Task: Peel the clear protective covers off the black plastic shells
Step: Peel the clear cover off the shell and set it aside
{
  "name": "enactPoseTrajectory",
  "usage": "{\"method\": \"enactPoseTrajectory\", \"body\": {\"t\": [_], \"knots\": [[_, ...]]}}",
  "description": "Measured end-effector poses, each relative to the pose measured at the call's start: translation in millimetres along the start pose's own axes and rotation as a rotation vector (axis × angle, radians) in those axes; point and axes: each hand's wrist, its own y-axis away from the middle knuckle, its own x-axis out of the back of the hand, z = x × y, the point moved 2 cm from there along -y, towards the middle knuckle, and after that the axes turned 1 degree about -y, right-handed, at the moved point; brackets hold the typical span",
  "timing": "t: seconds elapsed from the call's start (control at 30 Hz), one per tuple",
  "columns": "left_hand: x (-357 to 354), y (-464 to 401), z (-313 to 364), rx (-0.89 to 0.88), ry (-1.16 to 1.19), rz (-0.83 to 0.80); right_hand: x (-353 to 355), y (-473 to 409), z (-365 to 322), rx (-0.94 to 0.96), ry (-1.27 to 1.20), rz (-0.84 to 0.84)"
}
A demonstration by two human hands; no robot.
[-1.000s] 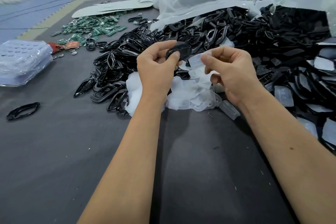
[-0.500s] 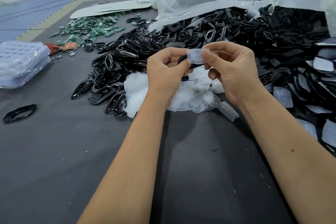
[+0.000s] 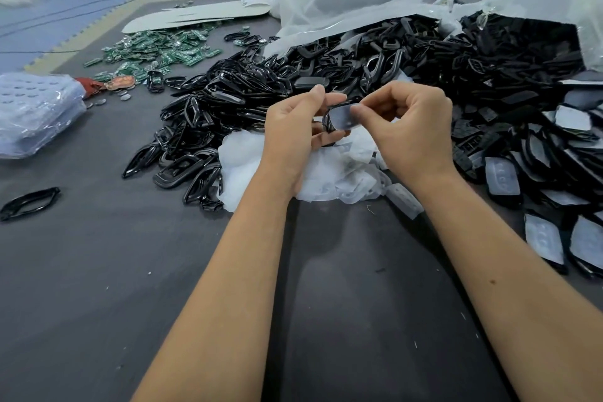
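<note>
Left hand (image 3: 293, 131) grips black shell (image 3: 329, 119); right hand (image 3: 411, 127) pinches its clear cover (image 3: 342, 116), above pile of peeled covers (image 3: 326, 173). Heap of black shells (image 3: 359, 75) behind; green circuit boards (image 3: 163, 52) far left on bench (image 3: 98, 271).

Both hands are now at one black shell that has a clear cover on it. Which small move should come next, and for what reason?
Probably the right hand should pull the clear cover away from the black shell, while the left hand keeps hold of the shell. The right hand already pinches the cover's edge, and the cover seems to lie against the shell.
</note>
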Motion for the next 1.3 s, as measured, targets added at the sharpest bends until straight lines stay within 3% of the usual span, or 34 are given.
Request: {"method": "enactPoseTrajectory", "body": {"t": [0.47,0.93,1.3], "knots": [[0.9,0.3,0.0,0.000,0.008,-0.018,1.3,-2.1,4.7,-0.085,-0.101,0.051],[0.9,-0.1,-3.6,-0.091,-0.074,-0.047,-0.1,0.5,1.4,-0.105,-0.024,0.060],[-0.1,1.0,-2.0,-0.055,-0.082,-0.035,-0.4,1.1,0.3,-0.081,-0.021,0.039]]}}
